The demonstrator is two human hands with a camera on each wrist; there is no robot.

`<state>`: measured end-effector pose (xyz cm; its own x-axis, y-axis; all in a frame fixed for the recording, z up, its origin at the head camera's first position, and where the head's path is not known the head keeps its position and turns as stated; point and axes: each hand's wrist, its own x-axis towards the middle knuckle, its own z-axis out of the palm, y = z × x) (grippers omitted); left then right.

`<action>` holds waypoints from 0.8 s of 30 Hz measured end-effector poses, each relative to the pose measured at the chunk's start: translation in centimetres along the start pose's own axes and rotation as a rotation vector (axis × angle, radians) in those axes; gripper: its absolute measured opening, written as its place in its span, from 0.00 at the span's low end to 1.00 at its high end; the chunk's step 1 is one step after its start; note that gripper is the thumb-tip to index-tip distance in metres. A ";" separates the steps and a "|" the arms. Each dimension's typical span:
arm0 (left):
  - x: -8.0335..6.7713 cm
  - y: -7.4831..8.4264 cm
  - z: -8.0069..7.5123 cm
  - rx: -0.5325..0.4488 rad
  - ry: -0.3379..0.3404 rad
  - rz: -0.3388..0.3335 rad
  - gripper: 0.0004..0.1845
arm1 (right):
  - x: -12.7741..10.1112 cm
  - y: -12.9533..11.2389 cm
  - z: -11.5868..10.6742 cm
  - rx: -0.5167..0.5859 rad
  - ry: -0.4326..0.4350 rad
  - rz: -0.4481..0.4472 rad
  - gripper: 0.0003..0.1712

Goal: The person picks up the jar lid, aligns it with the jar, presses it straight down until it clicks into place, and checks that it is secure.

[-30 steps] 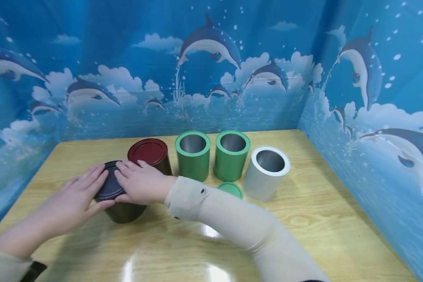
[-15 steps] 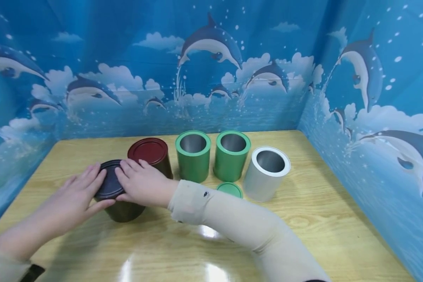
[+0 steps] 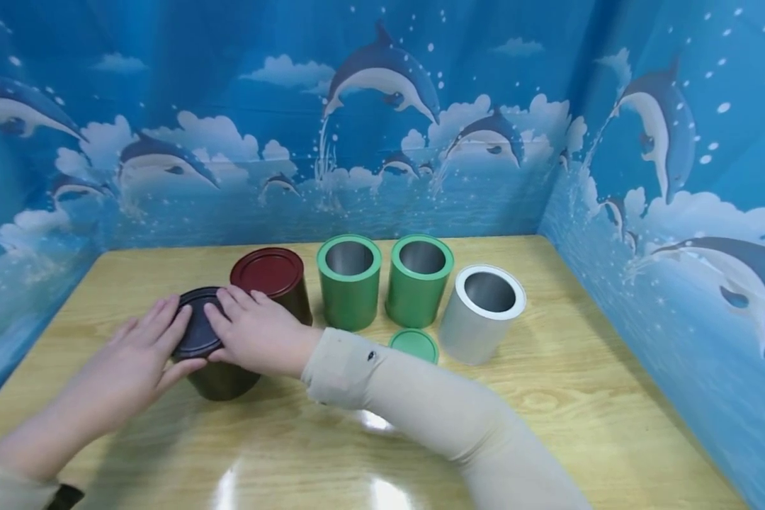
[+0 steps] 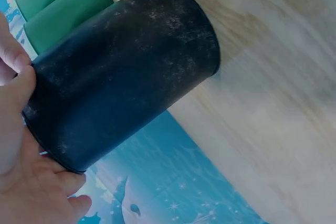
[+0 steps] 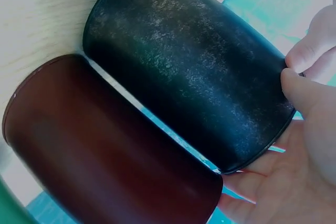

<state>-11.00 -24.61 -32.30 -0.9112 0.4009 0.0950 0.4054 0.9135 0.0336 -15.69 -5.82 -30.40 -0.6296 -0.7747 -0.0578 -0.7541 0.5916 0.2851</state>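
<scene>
Blue cloth printed with leaping dolphins, clouds and spray (image 3: 229, 71) hangs behind and to the right of a pale wood-grain table (image 3: 561, 397); glare spots on the near part of the tabletop. Black can (image 3: 223, 382) stands upright toward the left side of the table, its dark lid (image 3: 197, 329) uppermost. Sides look scuffed, with greyish patches, in both wrist views.

Left hand (image 3: 143, 343): spread wide, fingers nearly straight over the left part of the lid, thumb at the near rim. Right hand (image 3: 258, 329): also spread, fingers laid over the right part, thumb at the near rim. Thumb tips meet or almost meet; cannot tell which. Hands rest on the can's top from both sides. How hard they press: cannot tell.

Dark red can (image 3: 269, 273), red top in place, stands just behind and right of the black one; right wrist view shows a narrow gap between their sides. Next along, two open green cans, one left (image 3: 350, 297), one right (image 3: 417, 294), upright, close together, grey inside. White can (image 3: 474, 333), open, at the right end, slightly nearer. Green disc (image 3: 416, 345) lies flat before the right green can, just beside the white one. Beige sleeve (image 3: 421, 404) on the right arm crosses the foreground.
</scene>
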 end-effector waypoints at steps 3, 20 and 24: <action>-0.1 0.3 0.0 0.026 0.028 -0.001 0.43 | 0.0 0.1 0.0 0.013 -0.017 0.009 0.41; -1.0 1.4 0.0 0.111 0.310 0.099 0.47 | -0.8 -0.6 -0.9 -0.064 0.051 -0.010 0.27; -1.0 1.2 0.1 0.110 0.350 0.129 0.47 | -0.7 -0.7 -0.9 -0.063 0.031 -0.011 0.27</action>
<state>-9.57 -23.90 -32.47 -0.7654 0.4828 0.4256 0.4879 0.8665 -0.1055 -14.59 -5.87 -29.66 -0.6146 -0.7881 -0.0322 -0.7471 0.5685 0.3445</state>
